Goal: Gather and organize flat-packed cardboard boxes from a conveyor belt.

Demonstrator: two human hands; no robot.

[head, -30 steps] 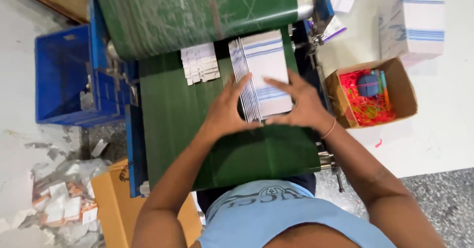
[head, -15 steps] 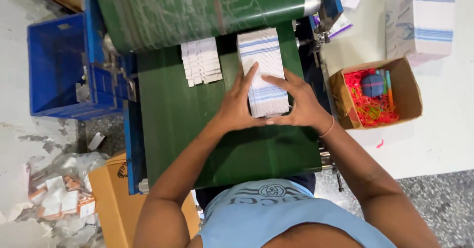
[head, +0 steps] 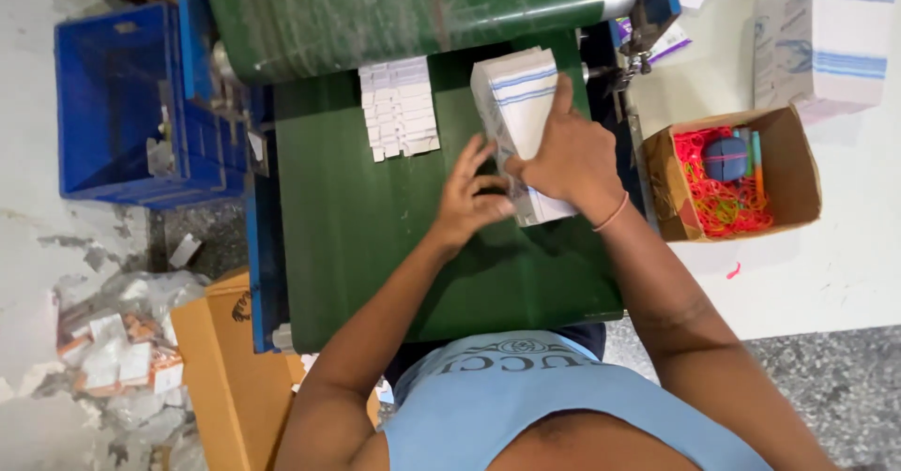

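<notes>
A stack of flat white cartons with blue stripes [head: 514, 105] stands on edge on the green conveyor table [head: 375, 236]. My right hand [head: 568, 157] lies over the top of the stack and grips it, index finger pointing away from me. My left hand [head: 469, 199] presses against the stack's near left end with fingers spread. A row of small white cartons [head: 399, 107] lies flat on the belt just left of the stack.
A blue plastic crate [head: 113, 105] sits at the far left. An open cardboard box [head: 807, 171] with red rubber bands and a blue object stands on the white table at right, behind it a white blue-striped carton bundle [head: 831, 35]. A brown box [head: 221, 377] and paper scraps lie at lower left.
The stack has been squared up and pushed a little away from me. My right hand moved from the stack's near right side to over its top; my left hand stayed at its near left end.
</notes>
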